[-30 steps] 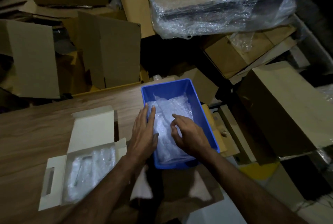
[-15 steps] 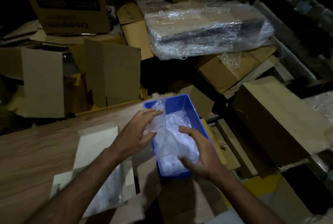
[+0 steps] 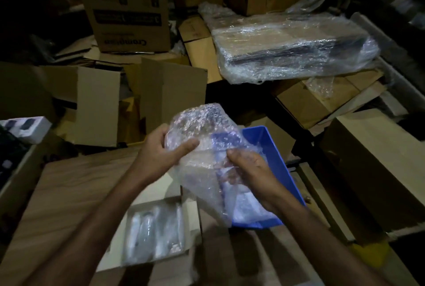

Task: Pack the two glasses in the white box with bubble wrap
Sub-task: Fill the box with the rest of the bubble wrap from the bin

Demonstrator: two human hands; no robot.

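Observation:
A sheet of bubble wrap (image 3: 202, 166) hangs in the air between my hands, above the table. My left hand (image 3: 161, 150) grips its upper left part, thumb across the front. My right hand (image 3: 250, 170) pinches its right side over the blue bin (image 3: 278, 159). More bubble wrap (image 3: 250, 212) lies inside the bin. The white box (image 3: 138, 207) sits open on the wooden table (image 3: 76, 184) below my left forearm. Two wrapped glasses (image 3: 156, 233) lie side by side in it, blurred.
Beyond the table, brown cardboard boxes (image 3: 128, 7) stand in piles. A plastic-wrapped package (image 3: 292, 44) lies at the back right. A large carton (image 3: 377, 166) stands to the right of the bin. A small white box (image 3: 25, 127) sits at the far left.
Both hands have lifted a sheet of bubble wrap out of the blue bin and raised it above the table. The view has tilted up and shifted.

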